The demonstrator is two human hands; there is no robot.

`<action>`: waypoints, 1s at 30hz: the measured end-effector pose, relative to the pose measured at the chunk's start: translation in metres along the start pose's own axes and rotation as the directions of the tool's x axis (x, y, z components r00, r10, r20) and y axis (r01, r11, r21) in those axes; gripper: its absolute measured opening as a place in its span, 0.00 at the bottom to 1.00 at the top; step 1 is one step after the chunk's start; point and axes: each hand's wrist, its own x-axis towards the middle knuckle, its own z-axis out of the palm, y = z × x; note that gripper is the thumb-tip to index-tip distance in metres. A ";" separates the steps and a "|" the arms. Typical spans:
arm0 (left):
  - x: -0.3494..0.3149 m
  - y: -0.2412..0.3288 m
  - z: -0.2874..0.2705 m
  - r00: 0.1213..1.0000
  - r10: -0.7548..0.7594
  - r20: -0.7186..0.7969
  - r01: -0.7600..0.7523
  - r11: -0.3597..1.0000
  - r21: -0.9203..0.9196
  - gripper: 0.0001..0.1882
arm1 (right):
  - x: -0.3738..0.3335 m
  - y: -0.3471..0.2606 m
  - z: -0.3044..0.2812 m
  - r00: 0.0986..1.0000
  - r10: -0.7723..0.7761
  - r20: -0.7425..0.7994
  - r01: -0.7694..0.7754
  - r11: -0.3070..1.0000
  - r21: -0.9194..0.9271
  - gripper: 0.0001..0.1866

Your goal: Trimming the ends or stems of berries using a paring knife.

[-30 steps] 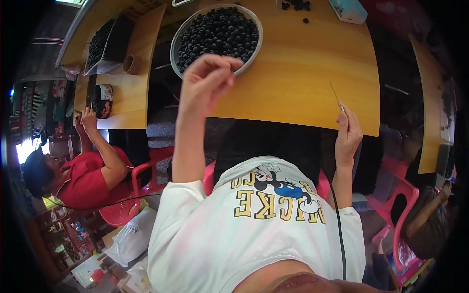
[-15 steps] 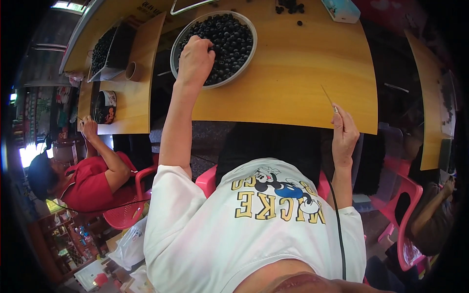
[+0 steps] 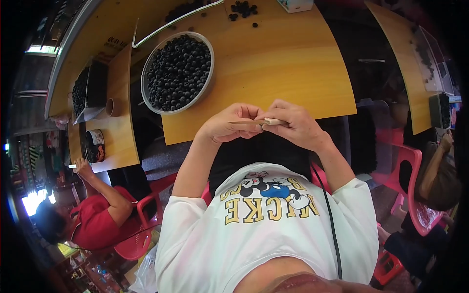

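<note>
My two hands meet in front of the wooden table's near edge. The fingers of my left hand are pinched together, with what seems to be a small dark round piece mostly hidden at their tips. In the grip of my right hand is a slim pointed tool with a pale handle. Its thin tip reaches left across my left fingers. A wide clear plastic bowl, full of small dark round pieces, stands on the table beyond my left hand.
Loose dark pieces lie at the table's far side, near a light-coloured box. A bent metal rod runs behind the bowl. At left, a person in red sits by another table with a dark tub; another person sits at right.
My left hand has left the bowl and moved right and toward me. My right hand has come left with the tool to meet it. The whole view has shifted.
</note>
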 end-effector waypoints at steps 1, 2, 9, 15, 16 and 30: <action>0.003 -0.004 -0.004 0.999 0.008 0.038 -0.006 0.999 -0.049 0.08 | -0.001 0.001 0.000 0.999 0.013 0.051 -0.011 1.000 -0.025 0.13; 0.004 -0.008 -0.008 0.999 0.008 0.039 -0.006 0.999 -0.051 0.08 | -0.001 0.001 -0.001 0.999 0.015 0.052 -0.014 1.000 -0.026 0.13; 0.025 -0.030 0.011 0.948 0.163 -0.272 -0.226 0.949 -0.219 0.09 | -0.001 0.016 0.004 0.972 -0.079 -0.223 0.051 0.991 -0.126 0.13; 0.036 -0.048 0.013 0.924 0.256 -0.284 -0.374 0.760 -0.532 0.09 | 0.004 0.028 0.014 0.816 -0.451 -0.363 0.220 0.821 -0.526 0.16; 0.037 -0.047 0.017 0.904 0.270 -0.331 -0.411 0.764 -0.497 0.09 | 0.004 0.028 0.014 0.769 -0.535 -0.350 0.249 0.754 -0.608 0.16; 0.022 -0.040 0.017 0.861 0.431 -0.271 -0.509 0.714 -0.480 0.11 | -0.013 0.005 0.008 0.915 -0.354 -0.196 0.131 0.717 -0.685 0.18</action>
